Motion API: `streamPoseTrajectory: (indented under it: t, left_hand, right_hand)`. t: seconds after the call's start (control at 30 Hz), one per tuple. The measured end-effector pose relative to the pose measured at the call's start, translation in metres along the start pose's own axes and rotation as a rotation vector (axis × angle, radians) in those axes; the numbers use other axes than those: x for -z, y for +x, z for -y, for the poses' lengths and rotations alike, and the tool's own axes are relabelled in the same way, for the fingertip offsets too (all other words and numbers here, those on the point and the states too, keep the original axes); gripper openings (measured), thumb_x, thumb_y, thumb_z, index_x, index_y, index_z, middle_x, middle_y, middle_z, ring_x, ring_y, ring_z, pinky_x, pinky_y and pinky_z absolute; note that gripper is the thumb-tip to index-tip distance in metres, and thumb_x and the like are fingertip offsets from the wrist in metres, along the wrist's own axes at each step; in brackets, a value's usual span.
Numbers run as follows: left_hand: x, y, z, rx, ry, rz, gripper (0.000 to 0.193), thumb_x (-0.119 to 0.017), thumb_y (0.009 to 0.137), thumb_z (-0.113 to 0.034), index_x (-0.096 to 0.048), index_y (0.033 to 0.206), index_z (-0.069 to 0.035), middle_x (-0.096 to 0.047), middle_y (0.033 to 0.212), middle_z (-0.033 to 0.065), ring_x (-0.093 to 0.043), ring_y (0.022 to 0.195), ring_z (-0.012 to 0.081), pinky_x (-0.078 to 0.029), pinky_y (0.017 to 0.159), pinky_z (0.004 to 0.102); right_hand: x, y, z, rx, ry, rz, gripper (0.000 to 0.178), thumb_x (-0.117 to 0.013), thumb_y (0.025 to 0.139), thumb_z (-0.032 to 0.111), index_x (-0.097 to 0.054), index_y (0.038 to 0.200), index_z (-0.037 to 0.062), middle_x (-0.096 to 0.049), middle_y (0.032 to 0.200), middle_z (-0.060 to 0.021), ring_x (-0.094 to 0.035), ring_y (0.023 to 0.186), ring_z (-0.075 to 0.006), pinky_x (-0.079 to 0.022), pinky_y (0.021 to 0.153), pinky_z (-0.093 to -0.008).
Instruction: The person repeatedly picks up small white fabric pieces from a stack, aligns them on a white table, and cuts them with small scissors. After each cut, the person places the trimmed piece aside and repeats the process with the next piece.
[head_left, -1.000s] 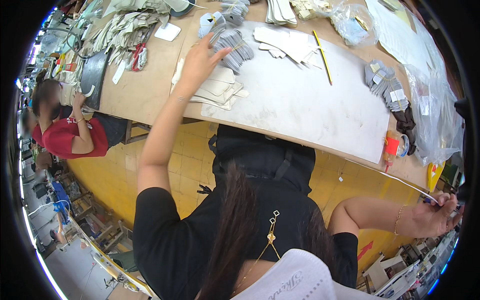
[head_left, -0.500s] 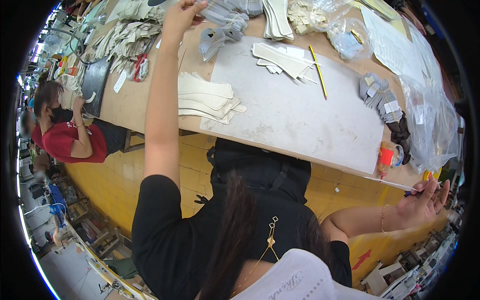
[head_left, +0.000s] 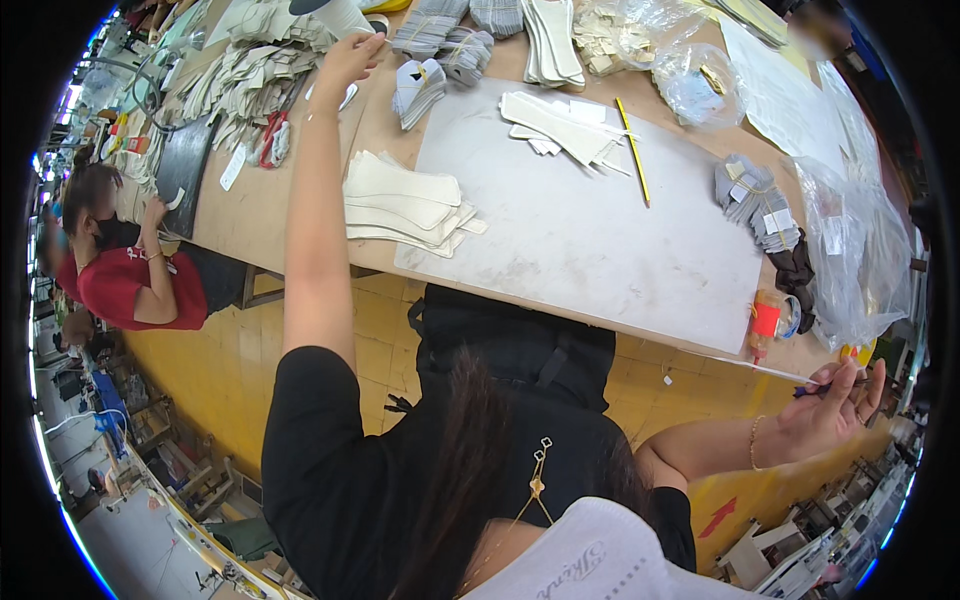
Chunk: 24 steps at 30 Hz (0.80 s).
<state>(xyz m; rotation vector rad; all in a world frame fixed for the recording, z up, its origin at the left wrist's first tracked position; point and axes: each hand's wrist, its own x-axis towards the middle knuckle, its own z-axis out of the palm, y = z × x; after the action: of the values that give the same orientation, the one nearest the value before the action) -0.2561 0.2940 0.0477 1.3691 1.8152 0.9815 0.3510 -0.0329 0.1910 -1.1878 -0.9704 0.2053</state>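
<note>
My left hand is stretched far out over the table's far left part, beside a white roll with a dark end. Its fingers are loosely extended, with nothing visible in them. Close by lie grey bundles tied with bands. At the right edge my right hand is raised past the table's front edge. Some of its fingers stick out while the others close round a small dark-blue tool, mostly hidden. A thin white strip runs from the table edge to this hand.
On the table are cream cut pieces, a grey board, a yellow pencil, another grey bundle, a jar and a plastic bag. A person in red sits at the left.
My left hand has drawn back from the grey bundles toward me and left, bringing the white roll into view. The right hand has shifted slightly left and down in the picture, still round the tool.
</note>
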Motion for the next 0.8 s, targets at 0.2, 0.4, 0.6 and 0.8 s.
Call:
streamPoseTrajectory:
  t: [0.2,0.4,0.6,0.8]
  left_hand:
    - [0.021,-0.138,-0.013,-0.277,0.362,0.397,0.029,-0.074,0.093,-0.024,-0.075,0.115,-0.005,-0.073,0.106,0.0050,-0.067,0.097,0.0157,-0.052,0.084,0.0318]
    - [-0.012,-0.202,0.010,-0.609,0.685,0.330,0.034,-0.078,0.084,-0.021,-0.075,0.115,-0.007,-0.068,0.118,0.0088,-0.061,0.114,0.0287,-0.046,0.098,0.0416]
    - [-0.016,-0.199,0.002,-0.601,0.665,0.318,0.034,-0.078,0.083,-0.016,-0.073,0.115,-0.006,-0.067,0.107,0.0087,-0.061,0.107,0.0298,-0.045,0.096,0.0423]
    - [-0.024,-0.221,-0.009,-0.709,1.074,0.328,0.019,-0.072,0.086,-0.014,-0.070,0.103,-0.006,-0.065,0.113,0.0104,-0.061,0.108,0.0326,-0.040,0.104,0.0479]
  right_hand:
    - [-0.007,0.000,-0.005,-0.022,0.118,0.109,0.053,-0.075,0.093,0.004,-0.051,0.140,-0.0003,-0.072,0.096,-0.0137,-0.054,0.064,-0.0103,-0.041,0.055,-0.0200]
    - [-0.012,-0.003,-0.009,-0.049,0.160,0.155,0.052,-0.075,0.093,0.002,-0.052,0.139,0.0011,-0.072,0.097,-0.0136,-0.052,0.063,-0.0099,-0.040,0.055,-0.0197]
    - [-0.005,-0.012,-0.003,-0.044,0.139,0.152,0.049,-0.074,0.093,0.002,-0.053,0.137,0.0011,-0.071,0.097,-0.0135,-0.052,0.062,-0.0098,-0.040,0.053,-0.0200]
    - [0.003,-0.017,0.000,-0.027,0.140,0.138,0.048,-0.072,0.094,0.000,-0.053,0.138,-0.0003,-0.071,0.097,-0.0134,-0.051,0.061,-0.0101,-0.039,0.051,-0.0206]
